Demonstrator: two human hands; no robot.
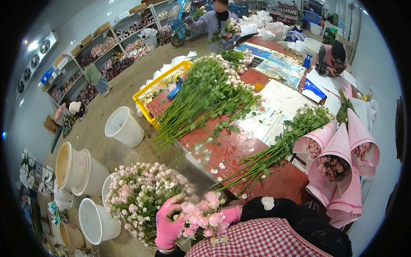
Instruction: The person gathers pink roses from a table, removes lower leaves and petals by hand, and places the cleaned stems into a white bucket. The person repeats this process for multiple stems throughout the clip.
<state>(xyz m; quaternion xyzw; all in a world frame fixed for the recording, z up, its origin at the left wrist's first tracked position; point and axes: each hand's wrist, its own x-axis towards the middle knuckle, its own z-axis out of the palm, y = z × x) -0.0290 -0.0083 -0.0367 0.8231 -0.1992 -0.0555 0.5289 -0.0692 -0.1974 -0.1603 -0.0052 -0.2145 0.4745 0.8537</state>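
Note:
A bunch of pink roses (205, 215) is held close against my checked apron, blooms facing up. My right hand (231, 214), in a pink glove, grips this bunch from behind; its fingers are mostly hidden by the blooms. At the bunch's left side is my left hand (168, 221), also gloved in pink, with bent fingers against the outer blooms. Whether it pinches a petal or stem cannot be made out. Just beyond the left hand, a large mass of pale pink spray roses (141, 189) fills a container.
On the red table (276, 186) lie a big pile of long-stemmed roses (205, 86), a smaller bunch (282, 138) and scattered petals. Pink paper-wrapped bouquets (334, 163) hang over its right end. White buckets (124, 127) and a yellow crate (141, 99) stand left. Other people work beyond.

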